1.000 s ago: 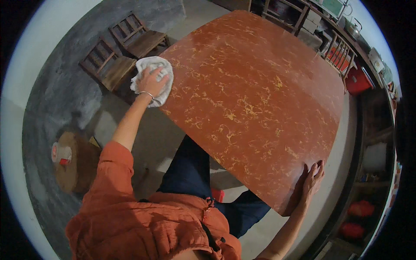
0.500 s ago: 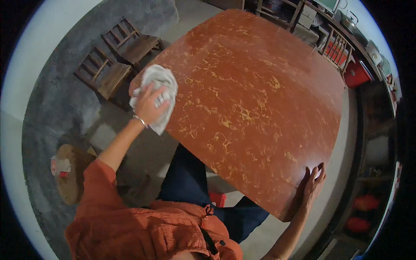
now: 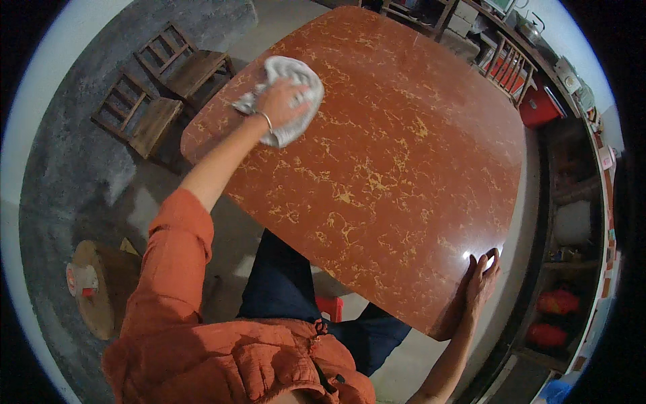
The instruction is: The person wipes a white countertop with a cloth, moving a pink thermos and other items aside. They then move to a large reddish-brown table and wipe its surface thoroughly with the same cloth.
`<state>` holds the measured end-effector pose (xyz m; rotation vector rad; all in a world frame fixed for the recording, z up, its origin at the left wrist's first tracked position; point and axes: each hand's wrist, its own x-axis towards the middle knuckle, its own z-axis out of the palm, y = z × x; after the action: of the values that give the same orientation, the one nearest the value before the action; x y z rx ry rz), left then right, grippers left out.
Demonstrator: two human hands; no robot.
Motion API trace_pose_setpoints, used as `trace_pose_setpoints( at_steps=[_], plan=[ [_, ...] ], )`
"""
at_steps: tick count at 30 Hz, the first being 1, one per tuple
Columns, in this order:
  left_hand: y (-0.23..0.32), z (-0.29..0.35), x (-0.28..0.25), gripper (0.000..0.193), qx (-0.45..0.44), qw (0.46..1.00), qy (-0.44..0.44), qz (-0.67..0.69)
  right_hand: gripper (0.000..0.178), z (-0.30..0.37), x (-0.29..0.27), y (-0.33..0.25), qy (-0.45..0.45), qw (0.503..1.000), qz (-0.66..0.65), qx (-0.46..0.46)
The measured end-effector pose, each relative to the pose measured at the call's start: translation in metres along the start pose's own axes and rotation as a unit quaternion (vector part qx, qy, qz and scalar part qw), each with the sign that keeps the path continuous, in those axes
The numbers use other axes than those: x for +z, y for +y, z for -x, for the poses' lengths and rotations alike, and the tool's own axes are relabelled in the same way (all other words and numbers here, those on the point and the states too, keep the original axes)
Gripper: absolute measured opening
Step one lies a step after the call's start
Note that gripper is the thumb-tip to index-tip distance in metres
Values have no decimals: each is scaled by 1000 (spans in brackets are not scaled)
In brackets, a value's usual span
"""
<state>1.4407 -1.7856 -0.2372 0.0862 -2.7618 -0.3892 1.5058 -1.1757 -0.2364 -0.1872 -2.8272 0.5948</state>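
Observation:
A white cloth [image 3: 291,70] lies bunched on the red-brown table [image 3: 383,222], whose glossy top has yellow veins. My left hand [image 3: 277,104] presses on the cloth and grips it near the table's left edge; the fingers are a little blurred, and a thin bracelet circles that wrist. At the table's near right side, my right hand [image 3: 481,281] rests against the edge with its fingers stretched over the top. Nothing shows in that hand.
Two wooden chairs [image 3: 195,73] stand beyond the table's left side. A round wooden piece [image 3: 101,289] with a white roll is at the lower left. Shelves [image 3: 572,222] run along the right, near a red container [image 3: 538,108]. A red stool [image 3: 330,308] shows below the table.
My left hand has slid the cloth forward and to the right, from the table's left edge further onto the top. My right hand stays at the near right edge.

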Motion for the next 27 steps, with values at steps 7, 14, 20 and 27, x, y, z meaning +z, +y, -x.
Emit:
trace_pose_setpoints(
  at_steps=[7, 14, 20, 27],
  plan=[
    [45, 115, -48, 51, 87, 992, -78, -37, 55, 1, 1, 14, 25, 999, -18, -14],
    [-61, 45, -38, 58, -234, 967, 6, -100, 56, 5, -4, -1, 3, 1000, -11, 8],
    [-14, -61, 20, 53, -108, 991, -8, -75, 53, 4, -6, -11, -7, 1000, 2, 28],
    [159, 3, 38, 48, 270, 957, -91, 47, 50, 5, -9, -12, -3, 999, -8, 39]
  ],
)
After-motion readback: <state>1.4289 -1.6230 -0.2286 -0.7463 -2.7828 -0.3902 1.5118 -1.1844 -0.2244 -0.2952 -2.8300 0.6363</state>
